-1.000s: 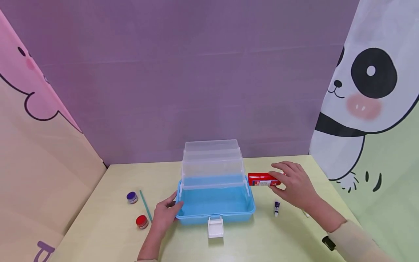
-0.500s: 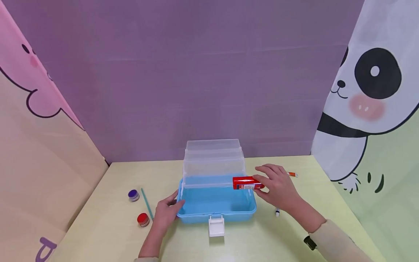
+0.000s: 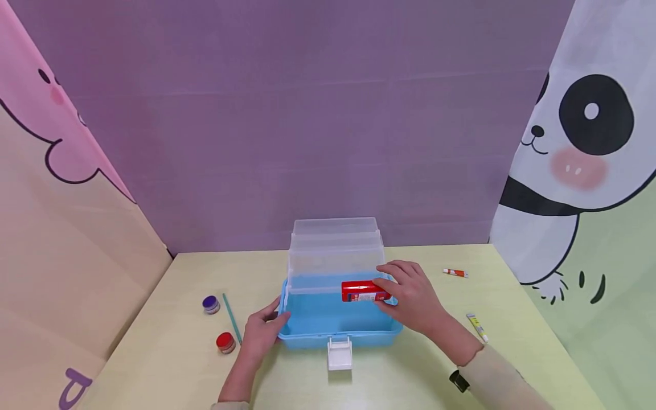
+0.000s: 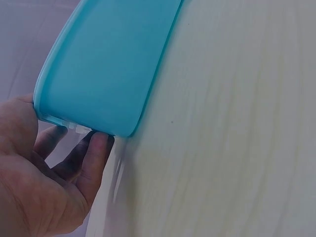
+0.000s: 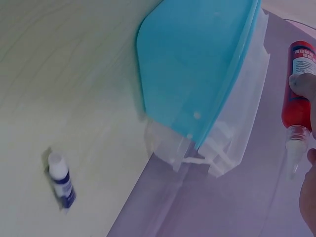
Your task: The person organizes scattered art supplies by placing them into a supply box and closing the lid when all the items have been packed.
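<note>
A light-blue plastic storage box stands on the table with its clear lid raised at the back and its white latch hanging at the front. My left hand grips the box's left end, thumb over the rim and fingers outside; the left wrist view has those fingers against the end wall. Above the box's interior, my right hand holds a red bottle on its side. In the right wrist view the bottle shows a clear pointed nozzle and a white label.
Left of the box lie a purple-lidded jar, a red-lidded jar and a thin teal stick. On the right are an orange-and-white tube, a yellow tube and a blue-and-white tube. A purple backdrop stands behind.
My right hand has carried the red bottle leftward, from beside the box to over its interior. The orange and yellow tubes have come into view. My left hand stays on the box's end.
</note>
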Demonstrator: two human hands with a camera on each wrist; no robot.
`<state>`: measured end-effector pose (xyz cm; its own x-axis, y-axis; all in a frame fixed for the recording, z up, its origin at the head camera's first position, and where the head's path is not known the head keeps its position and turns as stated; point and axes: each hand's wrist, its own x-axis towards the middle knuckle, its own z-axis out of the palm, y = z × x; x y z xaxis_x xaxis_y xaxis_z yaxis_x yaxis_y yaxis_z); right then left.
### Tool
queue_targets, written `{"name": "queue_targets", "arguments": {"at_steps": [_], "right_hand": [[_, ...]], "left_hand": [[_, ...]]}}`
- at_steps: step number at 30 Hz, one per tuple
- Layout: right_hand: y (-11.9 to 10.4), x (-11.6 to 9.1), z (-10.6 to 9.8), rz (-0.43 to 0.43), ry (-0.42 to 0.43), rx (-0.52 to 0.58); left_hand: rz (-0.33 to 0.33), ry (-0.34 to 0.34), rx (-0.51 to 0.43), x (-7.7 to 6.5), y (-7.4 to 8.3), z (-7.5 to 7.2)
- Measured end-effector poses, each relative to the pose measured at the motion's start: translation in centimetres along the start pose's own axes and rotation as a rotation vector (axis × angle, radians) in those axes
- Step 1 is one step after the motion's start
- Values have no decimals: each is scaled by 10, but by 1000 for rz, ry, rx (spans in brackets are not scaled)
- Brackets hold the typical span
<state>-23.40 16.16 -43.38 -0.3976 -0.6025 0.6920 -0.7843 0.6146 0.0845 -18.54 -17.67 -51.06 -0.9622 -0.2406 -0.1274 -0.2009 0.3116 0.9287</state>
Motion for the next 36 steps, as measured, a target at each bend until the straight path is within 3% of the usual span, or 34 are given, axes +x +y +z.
{"name": "queue_targets", "arguments": {"at_steps": [11, 24, 36], "right_hand": [[-17, 11, 16, -1, 23, 68], [-31, 7, 29, 12, -16, 94], [-36, 6, 40, -4, -65, 87]], "left_hand": [[-7, -11, -13, 3, 5, 3], [-1, -19, -4, 1, 3, 7], [-24, -11, -3, 3, -2, 1]]}}
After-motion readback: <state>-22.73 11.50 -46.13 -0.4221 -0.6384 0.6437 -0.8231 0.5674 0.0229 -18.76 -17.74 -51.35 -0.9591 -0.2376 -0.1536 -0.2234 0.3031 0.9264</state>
